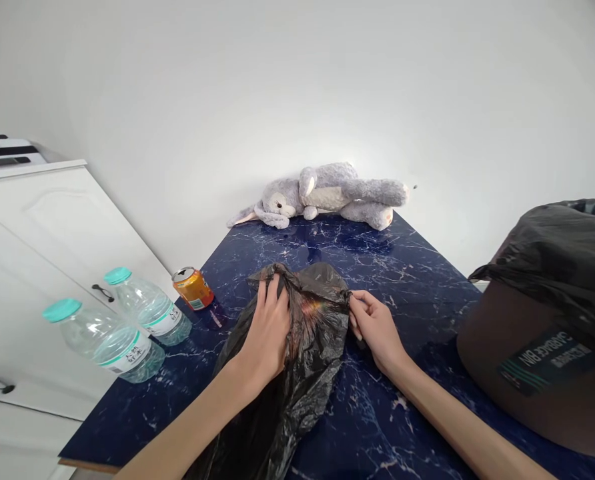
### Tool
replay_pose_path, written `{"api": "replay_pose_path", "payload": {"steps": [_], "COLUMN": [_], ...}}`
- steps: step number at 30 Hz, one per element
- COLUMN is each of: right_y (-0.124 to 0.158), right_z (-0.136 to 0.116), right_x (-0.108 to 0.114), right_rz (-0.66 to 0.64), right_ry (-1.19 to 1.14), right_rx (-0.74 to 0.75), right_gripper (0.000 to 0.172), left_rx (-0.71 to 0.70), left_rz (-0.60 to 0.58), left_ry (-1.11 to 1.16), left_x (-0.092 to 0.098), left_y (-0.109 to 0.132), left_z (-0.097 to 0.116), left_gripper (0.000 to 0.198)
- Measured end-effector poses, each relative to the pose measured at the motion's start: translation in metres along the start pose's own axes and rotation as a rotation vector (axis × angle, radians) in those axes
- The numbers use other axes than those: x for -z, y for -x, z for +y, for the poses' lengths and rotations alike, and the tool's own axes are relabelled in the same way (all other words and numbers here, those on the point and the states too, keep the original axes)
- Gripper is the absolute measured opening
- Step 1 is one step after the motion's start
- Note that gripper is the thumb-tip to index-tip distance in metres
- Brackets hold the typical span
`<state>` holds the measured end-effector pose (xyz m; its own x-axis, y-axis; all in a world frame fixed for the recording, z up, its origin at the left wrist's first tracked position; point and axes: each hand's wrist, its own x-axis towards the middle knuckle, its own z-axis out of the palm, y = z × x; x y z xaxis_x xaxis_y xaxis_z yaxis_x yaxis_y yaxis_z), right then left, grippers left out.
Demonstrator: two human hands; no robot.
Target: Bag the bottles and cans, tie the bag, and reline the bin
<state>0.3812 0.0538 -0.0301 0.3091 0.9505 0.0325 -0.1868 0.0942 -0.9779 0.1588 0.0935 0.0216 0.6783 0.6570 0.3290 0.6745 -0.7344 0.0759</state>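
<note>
Bare forearms (192, 427) are slanting in over the near part of a dark blue marbled table (412, 267), each ending at the black plastic bag (317, 373) that is lying, crumpled, between them. Left hand (267, 330): back upward, it is resting over the bag's upper left side, fingers slightly apart and running into the gathered folds; its fingertips are partly hiding in the plastic, so I cannot tell how firmly they are closing. Right hand (375, 323): nearly closed, it is pinching a twisted bit of the bag's right edge between thumb and forefinger, the other fingers curling beneath. Between the hands, a reddish patch (312, 307) is showing at the thin, stretched plastic; what it is, I cannot determine.

To the left of the bag, an orange can (193, 290) is standing near the table's edge, and nearer the person two clear bottles (150, 310) with turquoise caps are standing side by side. On the right, a brown bin (497, 347) marked "GARBAGE BIN" is standing on the table, a black liner (567, 260) draping over its rim. At the far end, a grey plush rabbit (327, 190) is lying on its side before the pale wall (227, 80). Beyond the bottles, a white cabinet (52, 247) is standing.
</note>
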Motion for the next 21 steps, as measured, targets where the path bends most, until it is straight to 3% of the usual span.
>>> {"api": "replay_pose_path", "payload": {"steps": [5,8,15,21], "right_y": [0.000,-0.001,0.000,-0.001], "right_z": [0.001,0.002,0.003,0.009], "right_x": [0.000,0.000,0.001,0.002], "right_rz": [-0.001,0.001,-0.003,0.001], "right_ry": [0.009,0.010,0.012,0.011], "right_rx": [-0.003,-0.005,-0.014,-0.008], "right_gripper": [0.054,0.054,0.057,0.054], "left_rx": [0.070,0.034,0.031,0.061], "left_rz": [0.030,0.045,0.083,0.104], "left_ry": [0.110,0.086,0.084,0.107], "left_x": [0.009,0.008,-0.028,-0.045], "left_y": [0.008,0.010,0.023,0.030], "left_z": [0.003,0.003,-0.015,-0.031], "left_gripper": [0.080,0.098,0.130,0.120]}}
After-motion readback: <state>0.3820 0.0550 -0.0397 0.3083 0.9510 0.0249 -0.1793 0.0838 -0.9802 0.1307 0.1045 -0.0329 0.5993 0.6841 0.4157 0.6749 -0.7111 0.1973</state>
